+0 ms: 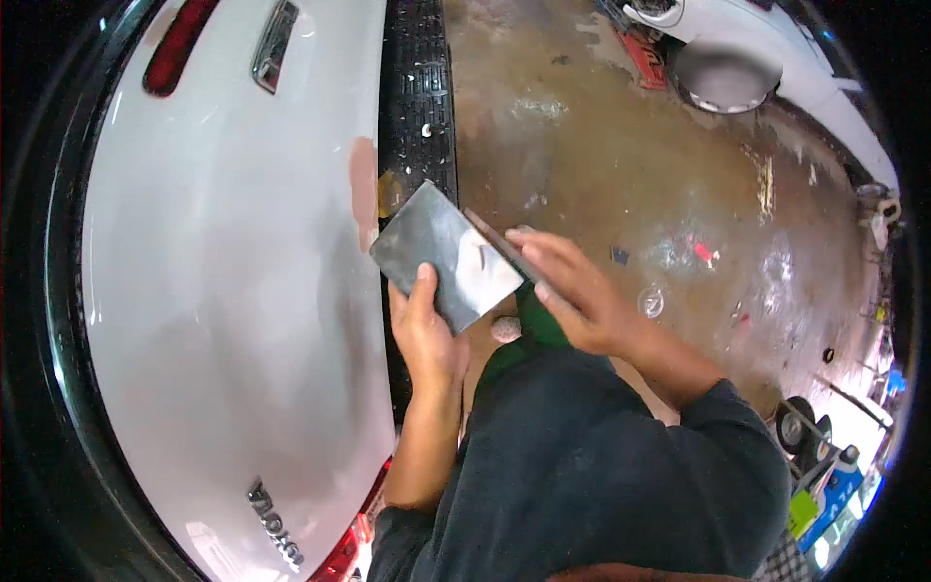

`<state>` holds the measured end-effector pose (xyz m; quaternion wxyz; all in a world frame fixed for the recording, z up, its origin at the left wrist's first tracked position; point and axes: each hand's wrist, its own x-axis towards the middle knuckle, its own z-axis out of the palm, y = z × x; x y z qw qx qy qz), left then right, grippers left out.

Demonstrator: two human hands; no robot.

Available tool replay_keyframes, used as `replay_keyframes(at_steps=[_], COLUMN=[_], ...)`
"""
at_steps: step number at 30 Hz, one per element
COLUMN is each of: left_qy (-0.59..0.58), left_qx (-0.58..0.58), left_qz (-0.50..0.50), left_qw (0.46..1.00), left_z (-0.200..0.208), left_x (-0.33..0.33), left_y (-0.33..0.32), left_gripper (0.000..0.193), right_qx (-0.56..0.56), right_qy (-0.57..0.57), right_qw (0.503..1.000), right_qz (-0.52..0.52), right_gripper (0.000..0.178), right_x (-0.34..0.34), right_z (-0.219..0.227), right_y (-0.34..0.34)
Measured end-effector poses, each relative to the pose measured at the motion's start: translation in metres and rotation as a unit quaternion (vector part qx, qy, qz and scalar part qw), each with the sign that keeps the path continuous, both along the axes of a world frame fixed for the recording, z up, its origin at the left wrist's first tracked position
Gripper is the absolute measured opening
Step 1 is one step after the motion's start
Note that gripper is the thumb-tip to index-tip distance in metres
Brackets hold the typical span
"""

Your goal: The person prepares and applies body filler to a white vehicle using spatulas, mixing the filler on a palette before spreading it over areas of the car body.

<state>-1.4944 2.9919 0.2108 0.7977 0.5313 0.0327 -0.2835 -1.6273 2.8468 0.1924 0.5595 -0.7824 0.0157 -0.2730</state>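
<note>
My left hand (424, 335) is closed on a grey rectangular plate (427, 242), thumb on top and fingers underneath. A bright white area covers the plate's corner nearest my right hand; whether it is glare or paste I cannot tell. My right hand (587, 301) grips a thin flat spreader (502, 244), seen nearly edge-on along the plate's right edge. To the left is the white rear panel (233, 252) of a vehicle. A pinkish-beige filler patch (363, 184) lies on its right edge, just beyond the plate.
A black ribbed bumper step (419, 87) runs beside the panel, with pale flecks on it. Stained concrete floor (601, 155) stretches right, with scraps on it. Another white vehicle (824, 68) stands at the far right. Blue and green items (834, 495) are at the lower right.
</note>
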Motion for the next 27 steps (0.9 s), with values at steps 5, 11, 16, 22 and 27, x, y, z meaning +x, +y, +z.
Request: replay_keyframes(at_steps=[5,11,16,22,27], left_qy=[-0.001,-0.030,-0.102,-0.144,-0.166], left_qx=[0.001,-0.015,0.068,0.124,0.152], left_qz=[0.003,0.013,-0.057,-0.091,-0.106], left_qw=[1.000,0.999,0.991,0.978,0.968], left_z=[0.012,0.013,0.028,0.049,0.054], left_x=[-0.016,-0.007,0.008,0.007,0.006], left_y=[-0.012,0.008,0.027,0.027,0.029], left_gripper=[0.038,0.037,0.038,0.037,0.035], right_qx=[-0.200,-0.337,-0.449,-0.517,-0.513], right_qy=[0.017,0.136,0.016,-0.060,-0.083], right_qw=[0.979,0.931,0.893,0.848,0.845], right_qz=[0.022,-0.025,0.020,0.099,0.127], right_gripper=[0.064,0.056,0.047,0.032,0.032], right_x=[-0.012,-0.035,-0.032,-0.018,-0.011], right_z=[-0.009,-0.026,0.026,0.049,0.049], right_y=[-0.002,-0.051,-0.055,-0.046,-0.047])
